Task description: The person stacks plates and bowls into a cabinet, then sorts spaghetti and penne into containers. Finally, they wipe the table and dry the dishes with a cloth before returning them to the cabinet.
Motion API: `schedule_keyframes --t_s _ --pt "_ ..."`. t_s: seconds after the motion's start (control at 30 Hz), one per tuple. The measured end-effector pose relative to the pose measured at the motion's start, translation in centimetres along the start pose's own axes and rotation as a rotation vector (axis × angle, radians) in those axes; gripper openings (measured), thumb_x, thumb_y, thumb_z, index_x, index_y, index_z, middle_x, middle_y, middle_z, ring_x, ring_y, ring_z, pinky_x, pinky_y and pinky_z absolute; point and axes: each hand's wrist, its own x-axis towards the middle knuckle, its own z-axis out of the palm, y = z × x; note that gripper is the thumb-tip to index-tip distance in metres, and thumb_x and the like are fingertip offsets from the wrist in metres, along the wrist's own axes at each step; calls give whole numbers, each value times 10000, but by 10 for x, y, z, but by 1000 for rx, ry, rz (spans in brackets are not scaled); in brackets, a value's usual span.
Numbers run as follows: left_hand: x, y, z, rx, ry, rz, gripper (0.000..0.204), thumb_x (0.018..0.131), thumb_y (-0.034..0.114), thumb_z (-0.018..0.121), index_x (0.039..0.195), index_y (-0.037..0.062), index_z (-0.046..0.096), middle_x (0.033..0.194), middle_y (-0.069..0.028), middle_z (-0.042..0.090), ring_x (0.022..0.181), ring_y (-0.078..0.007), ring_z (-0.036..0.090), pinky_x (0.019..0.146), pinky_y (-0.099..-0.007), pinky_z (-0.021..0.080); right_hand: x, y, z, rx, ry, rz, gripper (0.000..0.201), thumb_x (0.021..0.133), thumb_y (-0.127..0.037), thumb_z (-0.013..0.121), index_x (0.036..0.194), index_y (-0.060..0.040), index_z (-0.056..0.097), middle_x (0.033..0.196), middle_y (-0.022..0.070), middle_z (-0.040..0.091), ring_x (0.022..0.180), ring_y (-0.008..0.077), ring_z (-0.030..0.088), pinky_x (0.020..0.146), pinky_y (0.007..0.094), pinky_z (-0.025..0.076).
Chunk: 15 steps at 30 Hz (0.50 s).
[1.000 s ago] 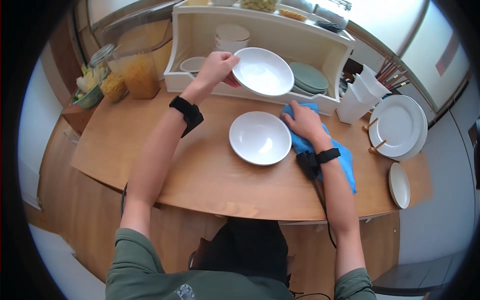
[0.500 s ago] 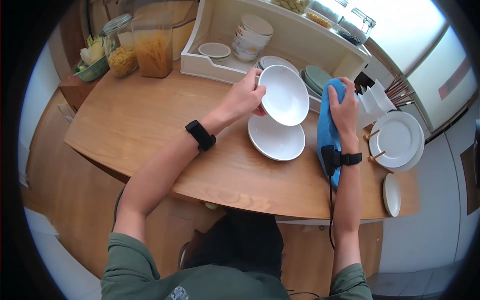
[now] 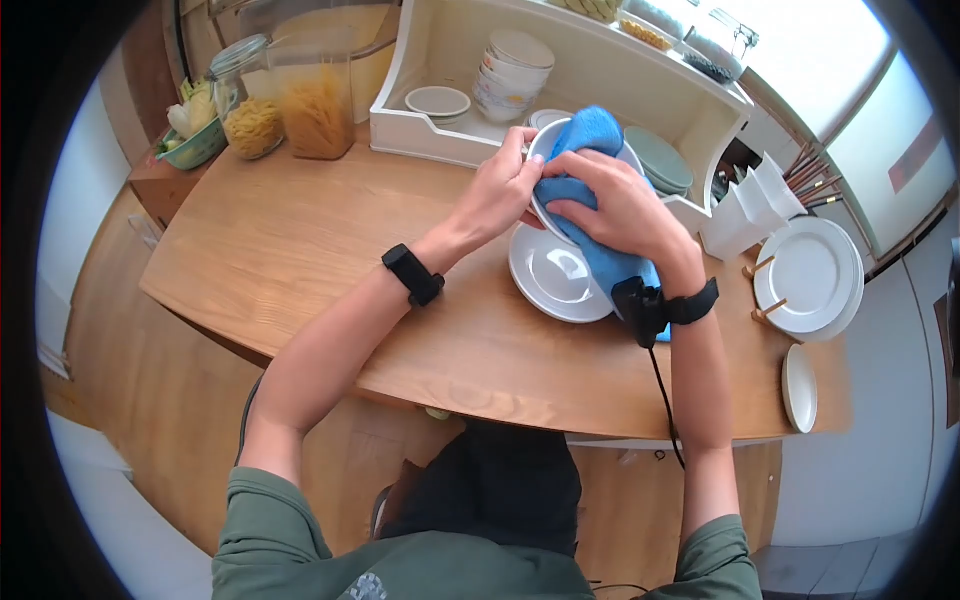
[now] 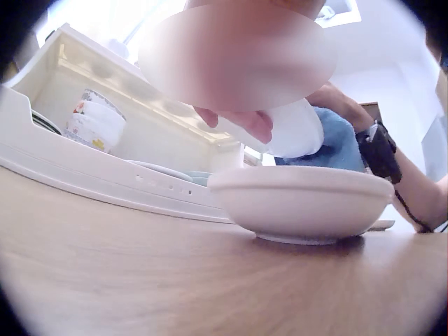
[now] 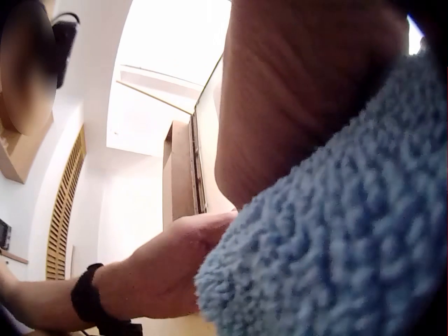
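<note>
Up above the table, my left hand (image 3: 500,190) grips a white shallow bowl (image 4: 297,129) by its left edge, the bowl tilted. A fluffy blue cloth (image 3: 612,265) is bunched in my right hand (image 3: 622,208), which presses it into the bowl. Much of the bowl's inside is hidden behind cloth and fingers in the head view. Just below, a second white bowl (image 3: 552,278) stands upright on the table. In the right wrist view the cloth (image 5: 329,224) fills the lower right, with my left hand (image 5: 171,262) beyond it.
A white shelf unit (image 3: 425,143) at the back holds stacked bowls (image 3: 512,75) and green plates (image 3: 660,162). Pasta containers (image 3: 315,110) stand at the back left. On the right are a white utensil holder (image 3: 745,215), plates in a rack (image 3: 805,275) and an oval dish (image 3: 799,390).
My right hand has lifted the blue cloth off the table and moved it left into the held bowl. My left hand has brought the bowl lower and nearer, over the other bowl.
</note>
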Motion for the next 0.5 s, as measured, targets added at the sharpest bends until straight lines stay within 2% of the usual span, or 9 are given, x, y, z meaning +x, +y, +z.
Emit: schedule_keyframes --t_s 0.17,0.27,0.3,0.37,0.5 --pt "0 10 -5 -2 -98 -60 348 1020 215 393 1296 4 369 1104 -180 563 900 -235 663 615 -350 627 3 3 6 -54 136 -57 268 798 -155 692 1051 -108 621 908 125 632 881 330 622 769 411 498" --pt "-2 9 -2 25 -139 -58 368 1028 238 392 1329 27 361 1117 -161 569 942 -217 649 673 -348 620 4 5 9 -231 313 19 222 788 -162 699 992 -115 625 876 109 644 792 326 642 675 414 521" --pt "-3 10 0 46 -160 -38 385 1033 254 391 1355 47 351 1119 -145 573 959 -211 645 705 -346 615 4 8 8 -230 315 24 222 788 -162 699 992 -115 625 876 109 644 792 326 642 675 414 521" --pt "-4 12 2 50 -154 -46 390 1031 248 397 1359 43 342 1119 -148 571 964 -212 644 711 -350 615 1 17 3 -325 404 151 217 788 -161 699 987 -113 629 884 118 652 786 337 651 668 421 531" --pt "-2 10 2 45 -118 -53 407 1028 233 410 1372 39 312 1109 -154 568 984 -215 635 735 -358 613 -3 29 -5 -427 428 302 235 789 -163 704 1005 -102 635 883 134 669 776 333 665 665 420 538"
